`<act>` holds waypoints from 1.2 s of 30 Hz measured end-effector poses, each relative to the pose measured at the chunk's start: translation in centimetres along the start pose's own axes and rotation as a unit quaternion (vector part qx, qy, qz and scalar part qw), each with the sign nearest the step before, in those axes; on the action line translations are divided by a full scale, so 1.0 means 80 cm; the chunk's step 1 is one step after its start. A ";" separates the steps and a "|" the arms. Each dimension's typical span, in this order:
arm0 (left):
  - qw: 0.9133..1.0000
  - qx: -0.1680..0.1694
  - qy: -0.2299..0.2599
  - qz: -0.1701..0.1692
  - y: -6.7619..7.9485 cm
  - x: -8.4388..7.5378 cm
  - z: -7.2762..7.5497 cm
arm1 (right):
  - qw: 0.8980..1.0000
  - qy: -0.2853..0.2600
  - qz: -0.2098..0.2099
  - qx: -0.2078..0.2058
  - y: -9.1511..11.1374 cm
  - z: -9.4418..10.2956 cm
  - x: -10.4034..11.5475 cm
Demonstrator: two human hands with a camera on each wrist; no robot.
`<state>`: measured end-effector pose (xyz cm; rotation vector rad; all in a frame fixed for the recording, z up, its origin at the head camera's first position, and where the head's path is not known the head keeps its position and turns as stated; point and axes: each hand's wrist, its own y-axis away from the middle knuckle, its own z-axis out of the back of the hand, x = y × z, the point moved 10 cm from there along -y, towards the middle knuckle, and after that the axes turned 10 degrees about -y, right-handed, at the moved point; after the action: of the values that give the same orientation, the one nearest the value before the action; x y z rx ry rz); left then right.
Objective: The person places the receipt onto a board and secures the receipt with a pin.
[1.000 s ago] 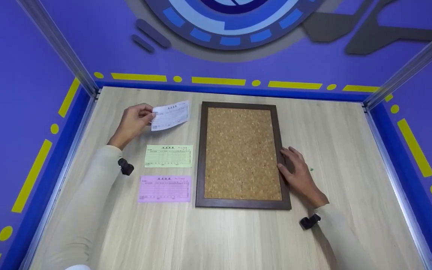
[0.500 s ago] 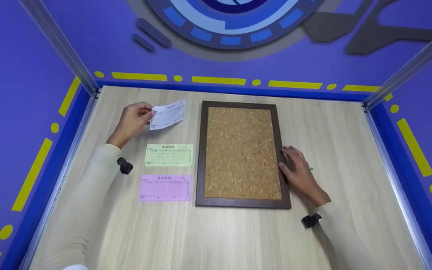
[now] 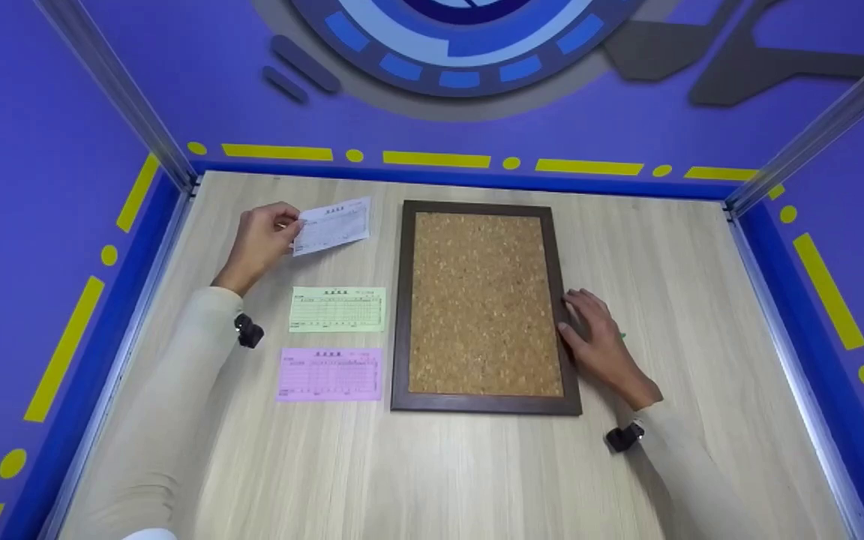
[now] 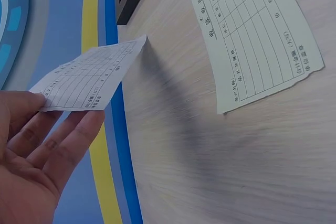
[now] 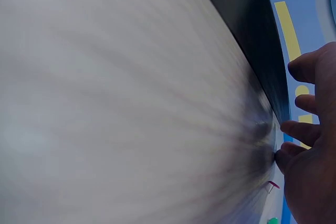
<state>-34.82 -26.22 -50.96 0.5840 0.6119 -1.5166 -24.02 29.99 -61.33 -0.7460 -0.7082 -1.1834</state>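
Between the thumb and fingers of my left hand (image 3: pixel 258 241) is pinched the left end of a white receipt slip (image 3: pixel 333 226), raised off the table with a shadow below it. In the left wrist view the slip (image 4: pixel 89 77) tilts away from the fingertips. A green receipt slip (image 3: pixel 337 309) and a pink one (image 3: pixel 330 374) lie flat below it in a column. To their right lies a cork board (image 3: pixel 486 307) in a dark brown frame. My right hand (image 3: pixel 598 346) rests with relaxed fingers and thumb at the frame's right side.
A red pushpin (image 5: pixel 273 184) and a green one (image 5: pixel 272 221) show beyond the right hand in the right wrist view. Blue-purple panels (image 3: pixel 432 135) with yellow marks wall in the pale wooden table (image 3: pixel 477 480) at the back and both sides.
My left hand has drifted slightly left with the white slip, whose lower edge now looks straighter. The right hand stays at the frame, and the other slips have not moved.
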 end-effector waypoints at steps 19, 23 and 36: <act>0.997 -0.024 0.075 0.011 0.002 -0.001 0.012 | 1.000 -0.007 0.009 0.002 -0.005 0.004 0.007; 0.996 -0.023 0.086 0.012 0.002 -0.003 0.012 | 1.000 -0.014 0.018 -0.003 -0.006 0.006 0.010; 0.992 -0.013 0.123 0.003 0.005 -0.016 0.008 | 0.999 -0.011 0.029 -0.008 -0.009 0.006 0.020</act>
<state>-34.39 -25.73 -49.62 0.7588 0.8156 -1.4398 -24.37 29.37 -59.63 -0.7889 -0.6917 -1.1318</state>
